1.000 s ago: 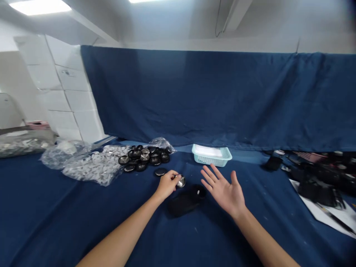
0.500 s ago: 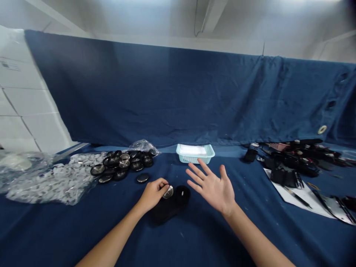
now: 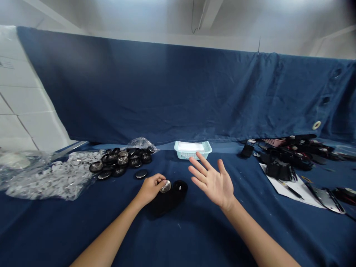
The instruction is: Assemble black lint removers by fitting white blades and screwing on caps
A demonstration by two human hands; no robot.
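Between the thumb and fingers of my left hand (image 3: 151,189) is a round disc (image 3: 166,187) with a silvery, patterned face; its exact kind is unclear. Right below and beside it lies a dark black object (image 3: 167,204), whose rounded right part bears a small white mark. Its outline blends into the dark cloth, and I cannot tell whether the disc touches it. My right hand (image 3: 215,183) is held up over the table with the palm showing and fingers spread, holding nothing. A single similar disc (image 3: 141,174) lies flat beyond my left hand.
Several black-rimmed discs (image 3: 119,163) are heaped at the left, beside a clear bag of small grey-white pieces (image 3: 61,181). A light blue basket (image 3: 191,154) stands at the back. Black parts (image 3: 292,157) and a white sheet (image 3: 303,194) with tools lie at right.
The view has shifted slightly, so the scene sits a little higher and further left. My left hand keeps its pinch on the disc, and the right hand stays spread, tilted a little differently.
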